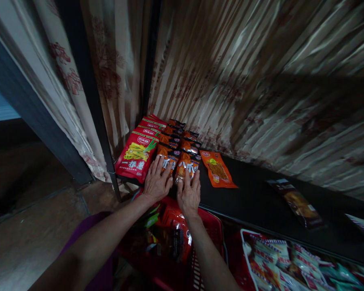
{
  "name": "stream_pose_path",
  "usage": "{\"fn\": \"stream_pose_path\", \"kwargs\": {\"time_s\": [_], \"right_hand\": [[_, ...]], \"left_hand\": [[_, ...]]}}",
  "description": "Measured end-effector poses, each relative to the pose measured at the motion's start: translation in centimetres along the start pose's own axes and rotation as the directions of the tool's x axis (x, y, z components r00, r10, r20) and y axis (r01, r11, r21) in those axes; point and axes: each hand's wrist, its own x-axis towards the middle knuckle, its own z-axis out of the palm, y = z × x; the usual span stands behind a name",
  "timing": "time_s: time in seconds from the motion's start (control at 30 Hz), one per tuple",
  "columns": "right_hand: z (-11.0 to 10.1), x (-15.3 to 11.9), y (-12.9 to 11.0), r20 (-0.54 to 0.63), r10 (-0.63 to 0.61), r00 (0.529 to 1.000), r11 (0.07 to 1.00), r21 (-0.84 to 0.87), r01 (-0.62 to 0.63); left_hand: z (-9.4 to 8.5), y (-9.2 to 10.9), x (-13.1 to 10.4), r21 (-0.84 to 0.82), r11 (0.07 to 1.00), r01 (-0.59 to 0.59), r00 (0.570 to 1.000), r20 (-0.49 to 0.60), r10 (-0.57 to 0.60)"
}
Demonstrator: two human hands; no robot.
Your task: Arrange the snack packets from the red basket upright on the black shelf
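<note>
Both of my hands rest on the front snack packets of two rows on a black shelf [248, 182]. My left hand [156, 182], fingers stretched and a little apart, lies on the front orange-and-black snack packet [169, 153] of the left row. Beside it, my right hand [188, 194] touches the lower part of another orange-and-black snack packet [188, 159], its fingers spread. Further packets of the same look overlap behind both. Left of them, several red snack bags [138, 155] overlap in a row. A flat orange packet [217, 169] lies just to the right.
Below the shelf stands a red basket [214, 226] with mixed snack bags. A white-rimmed basket [245, 246] of packets is to its right. Farther along the shelf lies a brown packet [295, 202]. Patterned curtains [200, 72] hang behind, and a dark metal post [91, 81] rises at left.
</note>
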Motion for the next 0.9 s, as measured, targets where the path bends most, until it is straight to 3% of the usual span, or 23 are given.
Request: {"fn": "stream_pose_path", "kwargs": {"time_s": [0.27,0.63,0.9], "right_hand": [[-0.18,-0.2,0.15,-0.002,-0.015,1.0,0.999,0.036,0.015],[-0.64,-0.41,0.2,0.082,-0.032,0.996,0.999,0.016,0.031],[-0.55,-0.82,0.77,0.008,-0.08,0.997,0.996,0.038,0.08]], "left_hand": [[-0.38,0.05,-0.16,0.023,1.0,-0.005,1.0,0.015,0.004],[-0.58,0.26,-0.08,0.037,0.999,0.003,0.998,0.058,-0.005],[-0.36,0.72,-0.42,0.048,0.998,-0.029,0.997,0.068,0.025]]}}
